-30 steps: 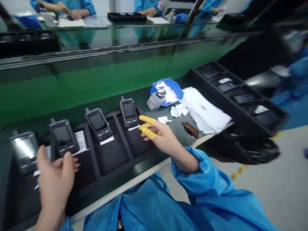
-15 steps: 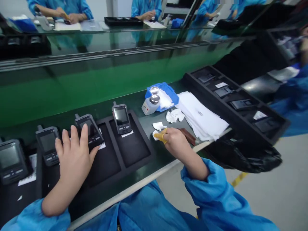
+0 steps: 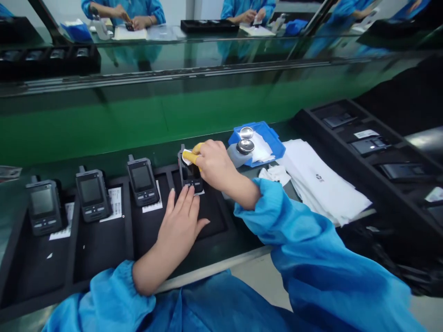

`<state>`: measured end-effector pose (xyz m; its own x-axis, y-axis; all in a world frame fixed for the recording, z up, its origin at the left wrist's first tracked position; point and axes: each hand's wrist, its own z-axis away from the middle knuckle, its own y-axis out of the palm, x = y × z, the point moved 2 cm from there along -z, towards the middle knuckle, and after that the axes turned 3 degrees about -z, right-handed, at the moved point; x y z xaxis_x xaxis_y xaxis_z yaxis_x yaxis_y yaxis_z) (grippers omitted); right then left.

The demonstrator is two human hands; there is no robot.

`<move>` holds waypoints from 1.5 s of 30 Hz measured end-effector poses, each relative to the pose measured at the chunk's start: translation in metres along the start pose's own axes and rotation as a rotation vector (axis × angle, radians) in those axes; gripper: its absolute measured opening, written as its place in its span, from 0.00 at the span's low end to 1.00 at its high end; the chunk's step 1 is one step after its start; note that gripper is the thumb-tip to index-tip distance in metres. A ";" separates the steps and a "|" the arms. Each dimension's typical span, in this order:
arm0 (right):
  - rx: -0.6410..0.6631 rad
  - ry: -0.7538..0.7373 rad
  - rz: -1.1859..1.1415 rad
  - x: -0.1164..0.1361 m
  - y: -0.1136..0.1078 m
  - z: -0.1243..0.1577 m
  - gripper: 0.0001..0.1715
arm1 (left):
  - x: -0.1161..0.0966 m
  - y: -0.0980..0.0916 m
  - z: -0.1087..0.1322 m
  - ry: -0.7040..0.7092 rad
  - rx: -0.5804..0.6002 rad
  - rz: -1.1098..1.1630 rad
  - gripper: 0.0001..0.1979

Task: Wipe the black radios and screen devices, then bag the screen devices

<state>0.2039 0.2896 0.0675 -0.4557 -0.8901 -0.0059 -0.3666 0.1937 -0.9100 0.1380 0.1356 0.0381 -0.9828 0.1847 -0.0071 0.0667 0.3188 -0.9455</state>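
Note:
Several black handheld devices with antennas lean in a black foam tray [image 3: 128, 230]. On the rightmost device [image 3: 194, 183], my left hand [image 3: 180, 221] rests its fingertips at the lower edge, fingers extended. My right hand [image 3: 216, 163], in yellow finger covers, pinches a small white wipe [image 3: 187, 157] against the upper part of that device's screen. Three more devices stand to the left: one [image 3: 141, 180], another [image 3: 92, 193] and the leftmost [image 3: 44, 205]. White label sheets [image 3: 116, 203] lie partly beneath them.
Right of the tray are a metal-topped bottle [image 3: 240, 152], a blue bin [image 3: 273, 138], crumpled wipes [image 3: 277, 174] and stacked white sheets [image 3: 318, 180]. Another black tray [image 3: 391, 143] holds devices at right. People in blue work behind the glass-topped divider [image 3: 166, 55].
The view has shifted, so the scene sits differently. My right hand has brought a wipe from the table onto the rightmost device; my left hand has moved from another device to it.

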 end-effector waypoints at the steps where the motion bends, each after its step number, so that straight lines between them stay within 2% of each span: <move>1: 0.007 -0.033 0.019 0.002 0.004 -0.001 0.14 | -0.001 0.003 -0.001 -0.008 -0.004 -0.009 0.19; 5: 0.029 -0.249 0.016 0.012 0.009 0.017 0.14 | 0.000 0.009 0.000 -0.030 -0.023 -0.005 0.17; 8: -0.010 -0.375 -0.031 0.013 0.008 0.027 0.13 | -0.001 0.011 0.003 -0.028 0.005 0.008 0.17; 10: -0.079 -0.350 -0.008 0.005 0.010 0.023 0.14 | -0.002 0.012 0.004 -0.025 0.032 0.015 0.17; 12: -0.141 -0.261 0.047 -0.004 0.012 0.015 0.14 | -0.002 0.012 0.005 -0.030 0.045 0.014 0.17; 14: -0.144 -0.205 0.067 -0.009 0.014 0.013 0.15 | -0.002 0.011 0.004 -0.029 0.044 0.009 0.16; 17: -0.079 -0.273 0.009 -0.002 0.016 0.027 0.15 | -0.002 0.012 0.004 -0.028 0.032 0.019 0.16; 20: -0.070 -0.328 -0.021 0.010 0.014 0.037 0.16 | -0.003 0.013 0.004 -0.021 0.016 0.028 0.16; 23: -0.123 -0.235 0.028 0.010 0.015 0.024 0.14 | -0.003 0.014 0.004 -0.031 0.020 0.033 0.16; 26: -0.178 -0.132 0.073 0.001 0.017 0.005 0.13 | -0.003 0.014 0.005 -0.042 0.036 0.046 0.16; 28: -0.186 -0.095 0.059 -0.007 0.020 0.002 0.13 | -0.003 0.014 0.005 -0.037 0.044 0.045 0.16; 33: -0.215 -0.053 0.014 -0.014 0.023 0.030 0.16 | -0.004 0.012 0.003 -0.016 0.050 0.003 0.16; 39: -0.112 -0.104 -0.071 0.007 0.017 0.070 0.17 | -0.003 0.007 0.001 0.005 -0.004 -0.016 0.14; 42: -0.051 -0.139 -0.090 0.013 0.009 0.076 0.17 | -0.003 0.004 0.004 -0.006 -0.049 -0.023 0.14; 45: -0.042 -0.172 -0.088 0.011 0.003 0.064 0.17 | -0.004 0.002 0.009 -0.018 -0.065 -0.011 0.14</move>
<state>0.2497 0.2541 0.0383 -0.2768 -0.9609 -0.0011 -0.4343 0.1262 -0.8919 0.1407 0.1273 0.0332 -0.9864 0.1643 -0.0035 0.0666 0.3802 -0.9225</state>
